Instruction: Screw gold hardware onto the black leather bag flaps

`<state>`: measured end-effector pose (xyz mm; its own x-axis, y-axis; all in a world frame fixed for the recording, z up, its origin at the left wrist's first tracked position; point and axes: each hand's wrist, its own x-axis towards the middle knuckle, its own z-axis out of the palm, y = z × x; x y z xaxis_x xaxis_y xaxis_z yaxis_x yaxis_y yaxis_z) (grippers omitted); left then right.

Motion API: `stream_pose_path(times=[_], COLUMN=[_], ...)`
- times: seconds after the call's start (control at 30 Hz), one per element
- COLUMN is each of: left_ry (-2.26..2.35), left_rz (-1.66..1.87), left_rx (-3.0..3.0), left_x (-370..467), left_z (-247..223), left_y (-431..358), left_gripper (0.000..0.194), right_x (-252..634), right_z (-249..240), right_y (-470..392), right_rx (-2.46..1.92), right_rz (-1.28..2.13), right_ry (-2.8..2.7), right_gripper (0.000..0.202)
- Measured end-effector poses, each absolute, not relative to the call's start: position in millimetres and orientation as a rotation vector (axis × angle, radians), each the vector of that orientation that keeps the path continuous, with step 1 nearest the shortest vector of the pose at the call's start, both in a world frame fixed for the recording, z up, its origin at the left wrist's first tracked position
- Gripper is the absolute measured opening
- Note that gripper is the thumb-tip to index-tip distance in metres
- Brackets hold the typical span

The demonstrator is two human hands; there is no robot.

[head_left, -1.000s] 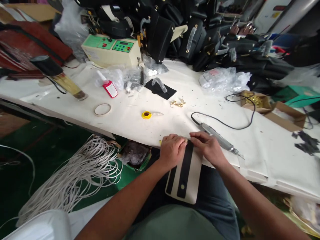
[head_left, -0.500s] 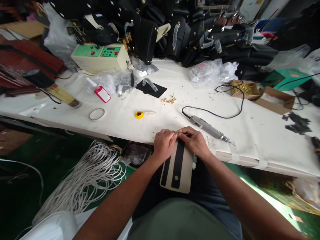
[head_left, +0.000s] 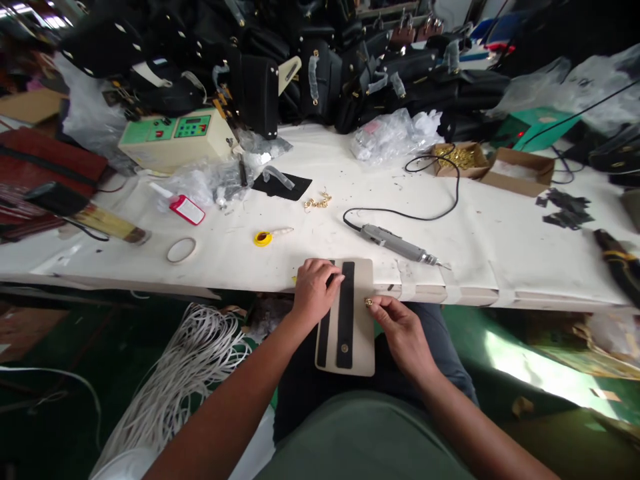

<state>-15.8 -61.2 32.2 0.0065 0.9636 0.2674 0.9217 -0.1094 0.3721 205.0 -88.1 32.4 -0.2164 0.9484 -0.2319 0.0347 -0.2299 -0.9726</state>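
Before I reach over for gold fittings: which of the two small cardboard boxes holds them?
The left box: gold pieces fill it, while the right box has whitish contents.

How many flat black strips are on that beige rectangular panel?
2. One long black strip runs down the middle of the beige panel; the left-side strip is partly hidden by the left hand, which might cover something more.
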Motion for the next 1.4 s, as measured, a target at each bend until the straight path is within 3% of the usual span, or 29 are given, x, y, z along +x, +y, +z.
stream_pose_path(times=[0.13,0.43,0.73,0.9,1.17,1.4], left_ry=[2.041,1.816,1.774,1.732,1.807,1.786], left_rz=[0.634,1.179,1.535,1.499,1.469,1.563], left_rx=[2.168,1.301,0.494,0.635,0.900,0.880], left_x=[-10,-14,-13,-10,9,24], left_z=[43,70,59,63,91,106], left_y=[-68,-106,-114,-122,-133,-142], left_gripper=[0.017,0.054,0.046,0.043,0.038,0.032], right_x=[191,150,121,140,149,152], right_z=[44,71,44,52,72,83], right_y=[-88,-83,-73,-66,-70,-74], right_rx=[-1.147,-0.762,-0.708,-0.879,-0.926,-0.869], right_rz=[1.463,1.788,1.928,1.761,1.176,1.146], right_ry=[-1.256,-1.129,-0.815,-1.021,-1.594,-1.557], right_gripper=[0.031,0.022,0.029,0.031,0.011,0.007])
